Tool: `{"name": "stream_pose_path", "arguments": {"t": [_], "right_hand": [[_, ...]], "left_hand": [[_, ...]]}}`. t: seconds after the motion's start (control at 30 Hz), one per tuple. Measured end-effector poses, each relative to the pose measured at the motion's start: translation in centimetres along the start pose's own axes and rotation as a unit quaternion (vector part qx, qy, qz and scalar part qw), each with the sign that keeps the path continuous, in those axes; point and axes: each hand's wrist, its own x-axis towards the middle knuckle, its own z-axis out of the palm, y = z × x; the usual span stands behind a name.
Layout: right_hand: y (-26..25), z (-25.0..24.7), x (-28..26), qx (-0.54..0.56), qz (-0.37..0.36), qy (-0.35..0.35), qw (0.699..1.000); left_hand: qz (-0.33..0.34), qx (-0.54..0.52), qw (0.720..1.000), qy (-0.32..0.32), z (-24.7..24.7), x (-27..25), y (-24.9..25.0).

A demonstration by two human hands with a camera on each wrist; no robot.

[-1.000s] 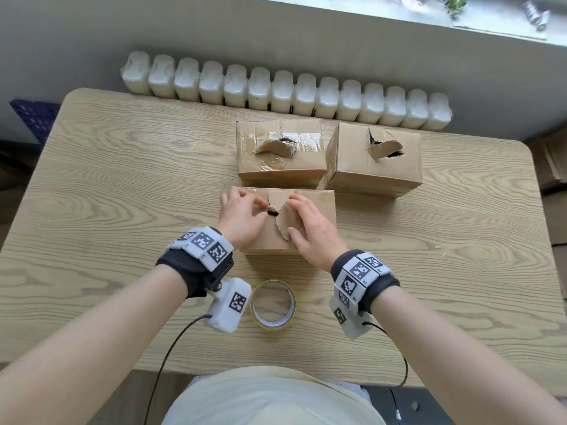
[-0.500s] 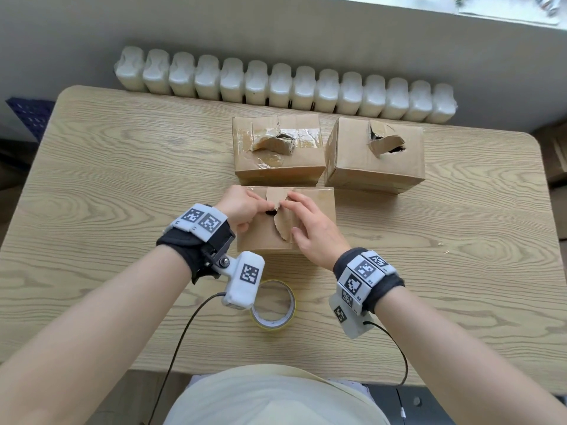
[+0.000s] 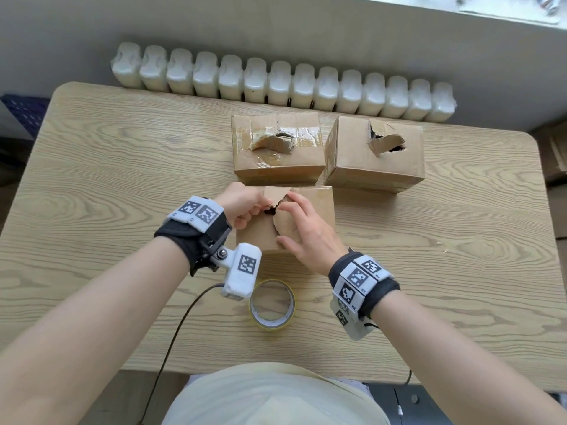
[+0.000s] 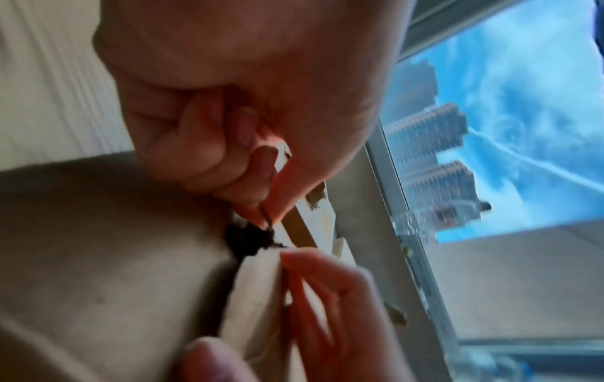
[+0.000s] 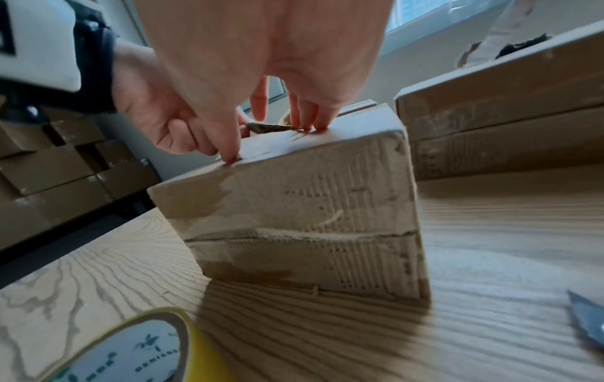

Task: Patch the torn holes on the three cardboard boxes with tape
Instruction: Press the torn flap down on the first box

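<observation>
Three brown cardboard boxes stand on the table. The near box [image 3: 310,219] has a torn hole [image 3: 270,211] in its top. My left hand [image 3: 260,207] pinches the ragged edge of the tear between thumb and forefinger [image 4: 266,214]. My right hand [image 3: 290,220] lies spread over the loose flap [image 4: 258,284], with fingertips [image 5: 309,124] touching the box top and the thumb at its near edge. The far left box [image 3: 277,148] has shiny tape around its raised flap. The far right box [image 3: 376,151] has an open tear. A tape roll [image 3: 272,303] lies flat between my wrists.
The wooden table [image 3: 122,179] ends near my body. A white ribbed radiator [image 3: 282,87] runs behind its far edge. Stacked cartons [image 5: 59,175] stand off the table's left side. A cable [image 3: 171,335] trails from my left wrist camera.
My left hand has rolled up from lying on the box top into a pinch on the torn edge. My right fingertips have crept up the flap toward the hole.
</observation>
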Motion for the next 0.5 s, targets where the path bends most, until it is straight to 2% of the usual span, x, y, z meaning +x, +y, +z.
{"name": "stream_pose_path", "arguments": {"t": [0.23,0.33,0.43,0.5], "right_hand": [[0.0,0.4,-0.5,-0.035,-0.037,0.034,0.998],[0.4,0.7,-0.6,-0.049,-0.044,0.036,0.997],[0.6,0.8,-0.6,-0.05,-0.041,0.034,0.997],[0.5,0.7,-0.5,-0.048,-0.024,0.028,0.998]], "left_hand": [[0.074,0.07,0.993,0.056,0.6,0.2,-1.1],[0.122,0.136,0.978,0.098,0.6,0.2,-1.6],[0.132,0.188,0.965,0.128,0.4,0.5,-2.0],[0.143,0.219,0.949,0.176,0.1,0.4,-2.3]]}}
